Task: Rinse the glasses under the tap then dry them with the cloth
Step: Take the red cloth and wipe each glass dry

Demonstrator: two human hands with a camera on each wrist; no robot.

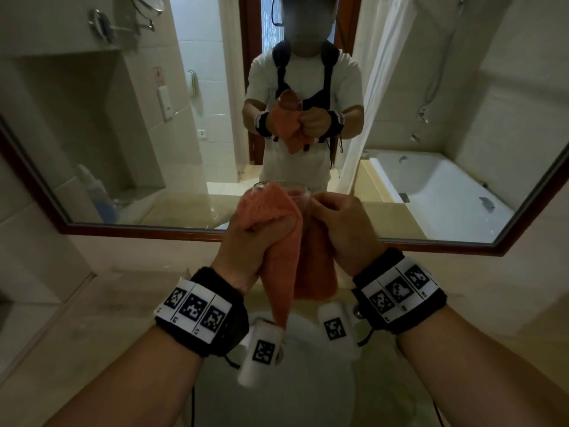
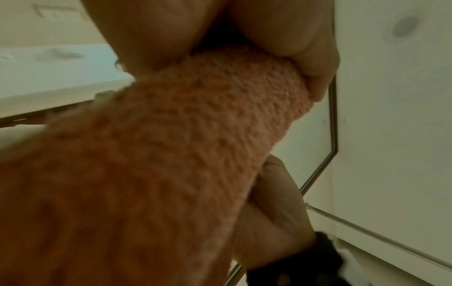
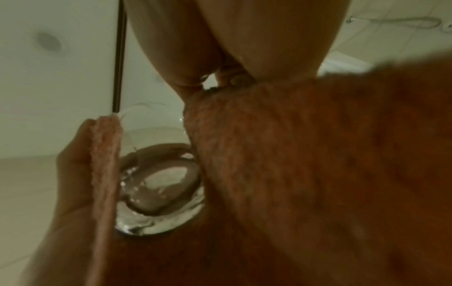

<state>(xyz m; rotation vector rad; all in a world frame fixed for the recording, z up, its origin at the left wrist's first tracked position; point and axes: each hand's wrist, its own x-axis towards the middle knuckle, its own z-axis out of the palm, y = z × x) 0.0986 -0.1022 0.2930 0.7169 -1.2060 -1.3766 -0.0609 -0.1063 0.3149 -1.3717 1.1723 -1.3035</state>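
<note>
A clear drinking glass [image 1: 297, 188] is held upright at chest height over the basin, mostly wrapped in an orange cloth [image 1: 278, 266]. My left hand [image 1: 261, 238] grips the glass through the cloth from the left. My right hand [image 1: 345, 229] grips a bunch of the cloth against the glass's right side. In the right wrist view the glass [image 3: 156, 174] shows its thick wet base, between the cloth [image 3: 318, 174] and the left hand [image 3: 73, 164]. In the left wrist view the cloth [image 2: 171, 154] fills the frame and hides the glass; the right hand [image 2: 274, 212] sits behind it.
A white basin [image 1: 308, 389] lies directly below my hands, set in a beige counter [image 1: 92, 328]. A wood-framed mirror [image 1: 138, 231] stands close ahead. A blue bottle [image 1: 101, 198] shows in the reflection at the left. The tap is hidden.
</note>
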